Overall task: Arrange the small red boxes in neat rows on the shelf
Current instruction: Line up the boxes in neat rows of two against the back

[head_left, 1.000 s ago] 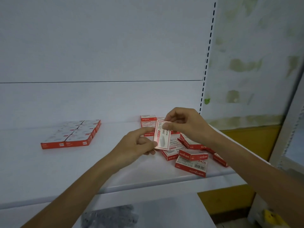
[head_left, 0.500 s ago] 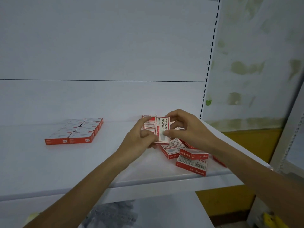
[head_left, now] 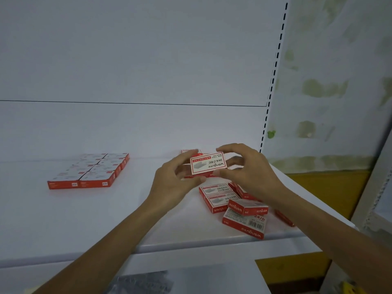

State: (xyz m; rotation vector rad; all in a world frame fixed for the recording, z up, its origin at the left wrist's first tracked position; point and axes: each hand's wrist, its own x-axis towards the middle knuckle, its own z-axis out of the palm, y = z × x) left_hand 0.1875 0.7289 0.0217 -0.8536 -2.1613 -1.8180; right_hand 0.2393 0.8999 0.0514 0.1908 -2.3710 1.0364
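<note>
A small red and white box [head_left: 207,163] is held above the white shelf [head_left: 84,219], its printed face toward me and upside down. My left hand [head_left: 176,181] pinches its left end and my right hand [head_left: 248,172] pinches its right end. Below and to the right lies a loose pile of red boxes [head_left: 239,206], some overlapping and askew. At the shelf's left, a neat block of red boxes [head_left: 91,170] lies in two rows. More boxes behind the held one are mostly hidden by my hands.
The shelf's back panel [head_left: 127,71] is plain white, with a slotted upright [head_left: 273,77] at its right end. Beyond it is a stained wall [head_left: 328,81] above a yellow band [head_left: 326,192]. A dark bag [head_left: 144,283] lies on the lower level.
The held box has been turned from upright to lying lengthwise between both hands, and it has risen slightly. My view has shifted a little to the left.
</note>
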